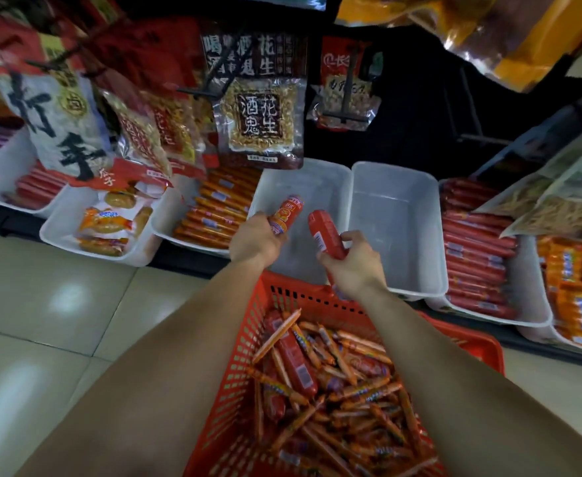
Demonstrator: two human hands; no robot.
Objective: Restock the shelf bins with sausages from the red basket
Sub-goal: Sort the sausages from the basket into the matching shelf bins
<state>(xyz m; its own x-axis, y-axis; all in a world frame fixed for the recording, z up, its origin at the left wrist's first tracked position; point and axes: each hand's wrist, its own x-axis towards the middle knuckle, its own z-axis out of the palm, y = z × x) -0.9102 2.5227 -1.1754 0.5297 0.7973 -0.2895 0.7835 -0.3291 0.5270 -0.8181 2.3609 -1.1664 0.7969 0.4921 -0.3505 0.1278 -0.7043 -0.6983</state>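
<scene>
Both hands are loaded and positioned over the shelf row; the left hand (256,237) has its fingers curled round the lower half of a thick labelled sausage (288,213), and the right hand (356,266) grasps a thick plain red sausage (325,232) about its lower end, thumb on top. Neither grip is released. Both items hang above the left empty bin (320,184), which lies directly beyond the far rim of the red basket (244,342); the right empty bin (399,228) touches it on the right and sits just beside the right hand. Long axes: the labelled sausage points away from the person and slightly rightward; the plain red sausage points away and slightly leftward; the free ends draw near each other but are apart. Each axis runs roughly front to back along the bin, so the likely next move is a short lowering and an opening of the fingers, with little turning needed. The left hand is nearer the bin's left wall, the right hand nearer its front right corner. Adjacent stock: a bin of thin orange sausages (213,215) to the left; a bin of red sausages (475,256) to the right. The basket's remaining sausages (334,373) lie mixed, thick and thin together; sorting by type appears necessary.
</scene>
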